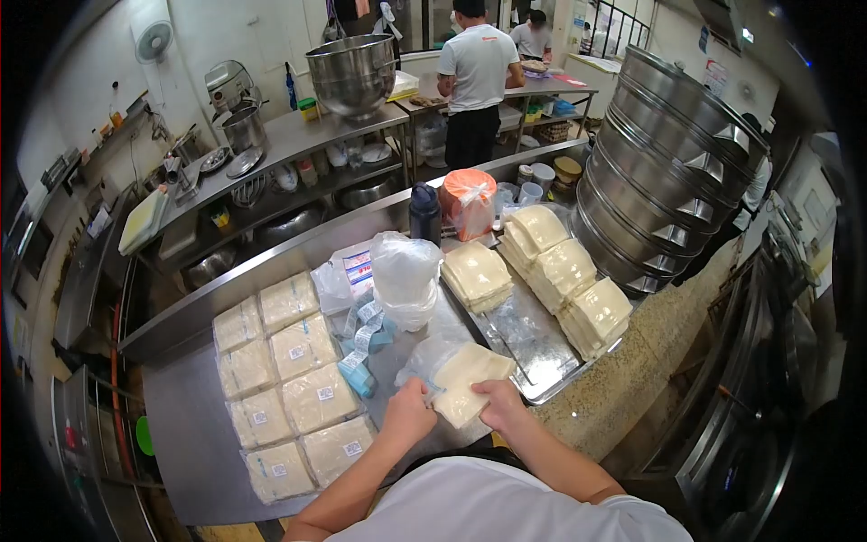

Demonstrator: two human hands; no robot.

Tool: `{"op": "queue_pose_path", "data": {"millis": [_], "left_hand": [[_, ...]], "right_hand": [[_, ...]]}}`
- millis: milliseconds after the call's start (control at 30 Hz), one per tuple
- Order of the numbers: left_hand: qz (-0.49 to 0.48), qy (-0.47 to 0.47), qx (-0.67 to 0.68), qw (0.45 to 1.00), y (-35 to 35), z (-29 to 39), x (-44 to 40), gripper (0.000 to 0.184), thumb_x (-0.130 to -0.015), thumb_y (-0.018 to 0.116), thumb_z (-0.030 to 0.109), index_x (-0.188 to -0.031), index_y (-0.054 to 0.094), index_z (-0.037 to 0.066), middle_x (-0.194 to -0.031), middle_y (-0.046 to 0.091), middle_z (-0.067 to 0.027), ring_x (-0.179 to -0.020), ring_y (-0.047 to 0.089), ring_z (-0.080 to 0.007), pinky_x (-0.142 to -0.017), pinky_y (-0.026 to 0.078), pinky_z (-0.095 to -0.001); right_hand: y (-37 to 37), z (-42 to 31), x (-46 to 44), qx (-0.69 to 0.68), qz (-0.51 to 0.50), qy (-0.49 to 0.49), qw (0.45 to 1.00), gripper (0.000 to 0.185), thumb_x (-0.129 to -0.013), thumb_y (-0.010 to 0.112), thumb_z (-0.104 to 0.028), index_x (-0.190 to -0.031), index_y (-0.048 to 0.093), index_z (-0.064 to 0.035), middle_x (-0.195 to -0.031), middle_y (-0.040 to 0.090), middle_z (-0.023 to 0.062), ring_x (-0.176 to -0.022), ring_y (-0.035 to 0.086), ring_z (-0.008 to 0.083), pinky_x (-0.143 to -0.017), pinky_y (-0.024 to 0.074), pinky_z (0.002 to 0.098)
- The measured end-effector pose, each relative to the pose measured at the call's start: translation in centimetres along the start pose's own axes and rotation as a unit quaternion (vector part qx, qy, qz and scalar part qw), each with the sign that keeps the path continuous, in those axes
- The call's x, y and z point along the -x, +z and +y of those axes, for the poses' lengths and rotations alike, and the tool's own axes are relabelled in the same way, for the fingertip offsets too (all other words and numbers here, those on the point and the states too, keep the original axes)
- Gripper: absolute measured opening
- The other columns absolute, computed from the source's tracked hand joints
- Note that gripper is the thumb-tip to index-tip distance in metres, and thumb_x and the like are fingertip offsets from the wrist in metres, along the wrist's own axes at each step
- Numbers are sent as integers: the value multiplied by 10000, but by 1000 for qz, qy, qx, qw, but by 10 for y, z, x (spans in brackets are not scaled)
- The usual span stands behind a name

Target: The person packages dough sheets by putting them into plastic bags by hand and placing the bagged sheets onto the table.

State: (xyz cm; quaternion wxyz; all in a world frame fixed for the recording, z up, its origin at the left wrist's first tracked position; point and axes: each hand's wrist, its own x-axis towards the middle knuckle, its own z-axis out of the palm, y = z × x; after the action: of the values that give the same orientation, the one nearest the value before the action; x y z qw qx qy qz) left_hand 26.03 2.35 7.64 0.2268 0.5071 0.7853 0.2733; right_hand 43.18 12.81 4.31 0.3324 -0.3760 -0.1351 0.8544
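Note:
A stack of pale square dough wrappers (477,372) is in front of me, partly inside a clear plastic bag (424,358). My right hand (501,403) grips the near right corner of the stack, thumb on top. My left hand (411,411) is closed at the bag's near left edge, its fingertips partly hidden. To the right, a metal tray (542,384) carries several stacks of bare wrappers (560,266). Packed, labelled bags of wrappers (325,394) lie in two columns on the left. Between them are a strip of labels (366,330) and a bundle of clear bags (406,275).
Tall stacked steel steamers (664,172) stand at the right behind the tray. A dark bottle (424,215) and an orange-topped tub (470,203) line the table's back edge. Beyond are a large mixing bowl (354,77) and a co-worker (477,68) facing away.

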Motion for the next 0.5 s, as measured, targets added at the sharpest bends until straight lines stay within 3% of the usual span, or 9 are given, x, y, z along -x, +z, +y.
{"op": "queue_pose_path", "data": {"millis": [233,333,433,500], "left_hand": [[93,-14,31,995,-3,-4,-7,222,-757,670,50,-960,581,32,-825,661,-211,-832,659,-427,-730,524,-486],[75,46,4,996,17,0,0,246,-760,680,65,-978,572,32,-950,663,-248,-894,658,-453,-782,526,-515],[43,55,37,997,13,16,10,239,-763,683,67,-974,576,31,-921,668,-239,-863,664,-447,-765,530,-515],[85,20,24,996,3,8,0,233,-768,684,68,-973,579,36,-909,669,-234,-848,666,-446,-761,535,-512]], "right_hand": [[-4,18,-28,34,26,-26,999,543,-817,529,148,-1352,492,62,-1277,586,234,-1198,589,446,-1028,491,612],[1,15,-42,-32,16,-1,999,552,-814,525,154,-1353,495,42,-1274,588,229,-1188,595,448,-1013,498,620],[22,0,-32,54,33,-16,998,560,-817,528,149,-1363,485,33,-1283,584,229,-1192,594,446,-1027,495,612],[17,9,-36,96,-6,-75,992,560,-817,534,143,-1363,485,33,-1287,584,229,-1184,602,438,-1013,509,603]]}}
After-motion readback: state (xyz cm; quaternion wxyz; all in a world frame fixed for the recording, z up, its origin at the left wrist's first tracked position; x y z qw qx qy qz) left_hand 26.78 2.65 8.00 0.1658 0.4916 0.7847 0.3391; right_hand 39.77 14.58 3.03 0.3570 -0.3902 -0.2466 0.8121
